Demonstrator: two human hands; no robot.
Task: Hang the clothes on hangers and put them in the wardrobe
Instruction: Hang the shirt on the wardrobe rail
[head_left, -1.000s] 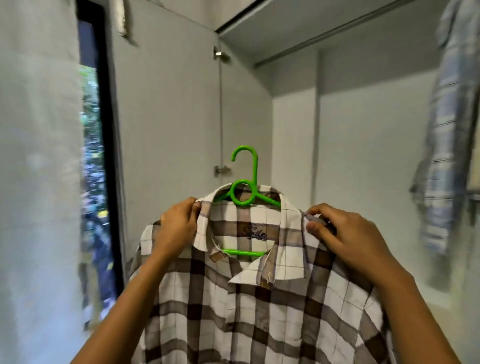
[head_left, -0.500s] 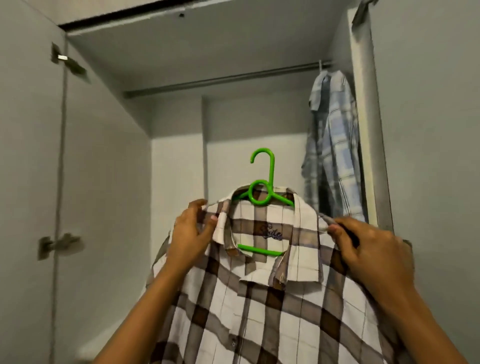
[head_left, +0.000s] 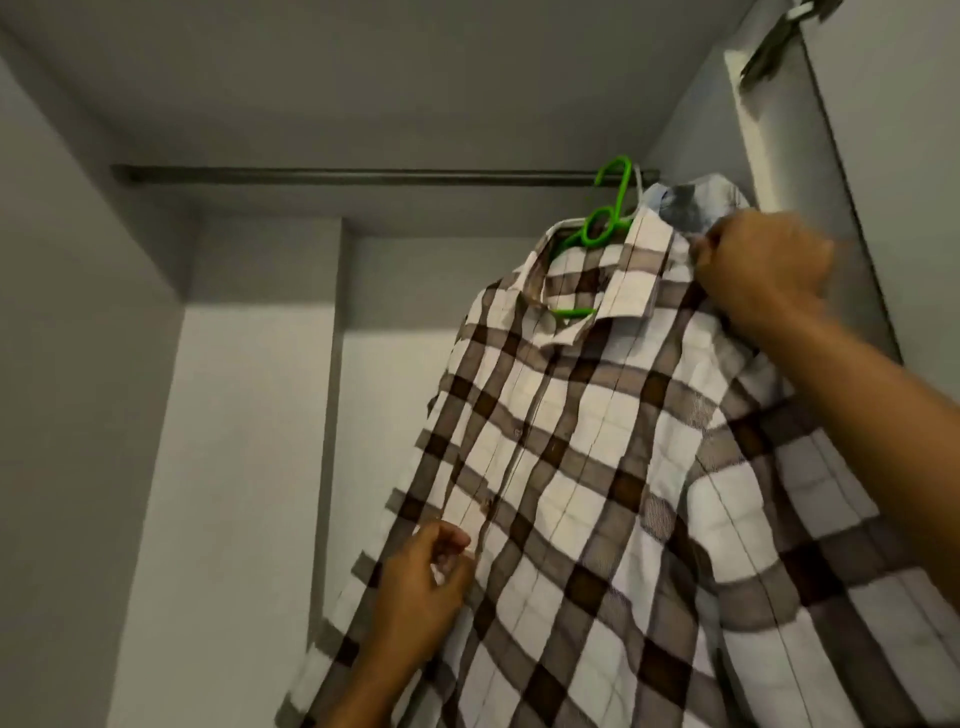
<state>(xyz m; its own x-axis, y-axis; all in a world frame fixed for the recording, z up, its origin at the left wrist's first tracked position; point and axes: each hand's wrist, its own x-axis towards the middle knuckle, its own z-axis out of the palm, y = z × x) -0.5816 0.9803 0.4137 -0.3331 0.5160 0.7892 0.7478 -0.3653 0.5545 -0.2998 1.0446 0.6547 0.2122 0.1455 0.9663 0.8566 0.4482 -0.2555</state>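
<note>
Shirt position: checked shirt hangs on the green hanger, tilted, filling the right half of the frame; its collar is at the upper right, inside the wardrobe.
Hook: at the rail, upper right of the frame, just beside the collar of a blue shirt. Cannot tell whether the hook is seated over the rail or only held against it.
Right hand: right hand is fisted round the shirt's shoulder, close to the collar, and likely carries the weight.
Left hand: left hand is at lower centre with fingers curled against the shirt front. Cannot tell whether they pinch the cloth or only touch it.
Risk 1: if the right hand lets go with the hook unseated, hanger and shirt would probably drop.
Risk 2: the grip is on cloth, not on the hanger, so a pull could slide the shirt off one hanger arm.
Risk 3: the hook is crowded against the blue shirt and could snag its collar or hanger rather than the rail.
Change, hanger: half a second ago it is mid-frame, well below the rail; now it is up at the rail.
Change, left hand: it is at the collar then, and low on the shirt front now.
Change, blue shirt: in full view then, now mostly hidden behind the checked one.
</note>
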